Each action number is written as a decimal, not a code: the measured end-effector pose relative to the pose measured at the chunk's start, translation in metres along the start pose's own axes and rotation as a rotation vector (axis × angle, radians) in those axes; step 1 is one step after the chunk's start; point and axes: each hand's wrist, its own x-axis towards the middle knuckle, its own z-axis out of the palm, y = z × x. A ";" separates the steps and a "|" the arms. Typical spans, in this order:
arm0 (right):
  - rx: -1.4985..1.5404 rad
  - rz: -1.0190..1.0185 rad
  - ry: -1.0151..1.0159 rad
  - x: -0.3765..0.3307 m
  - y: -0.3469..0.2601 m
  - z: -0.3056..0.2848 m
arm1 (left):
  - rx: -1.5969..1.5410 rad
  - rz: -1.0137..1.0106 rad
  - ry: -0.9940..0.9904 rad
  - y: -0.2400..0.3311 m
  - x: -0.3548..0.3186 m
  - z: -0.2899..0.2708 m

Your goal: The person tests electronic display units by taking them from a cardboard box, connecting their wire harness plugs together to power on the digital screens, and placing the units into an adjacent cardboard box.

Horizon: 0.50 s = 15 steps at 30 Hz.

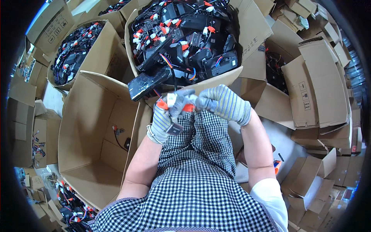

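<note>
My left hand (165,118), in a striped work glove, is closed around wires with white and orange-red connectors (189,107). A small black module (175,129) hangs below its fingers, against the glove. My right hand (226,103), gloved the same way, pinches at the white connector end beside the left fingertips; the exact grip is blurred. A glossy black flat unit (148,83) lies over the near edge of the large carton (222,79), just above my left hand. Cables run down from that carton toward my hands. Black devices with plugs (193,42) fill it.
To the left stands an open carton (83,131) with a small wired part (119,131) inside. Another carton (104,48) at upper left is full of black parts. Open cartons (317,85) line the right side. An orange-handled tool (277,165) lies at lower right.
</note>
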 end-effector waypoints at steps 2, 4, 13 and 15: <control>0.034 0.243 -0.103 -0.006 0.000 -0.009 | 0.118 -0.137 -0.129 0.000 -0.004 -0.005; 0.430 0.261 -0.332 -0.011 0.016 -0.016 | 0.081 -0.081 -0.213 0.000 -0.011 -0.001; 0.569 0.232 -0.130 -0.029 0.042 0.022 | -0.005 -0.032 -0.221 -0.044 -0.028 0.002; 0.603 0.212 -0.108 -0.038 0.056 0.028 | 0.179 0.046 -0.236 -0.050 -0.028 0.003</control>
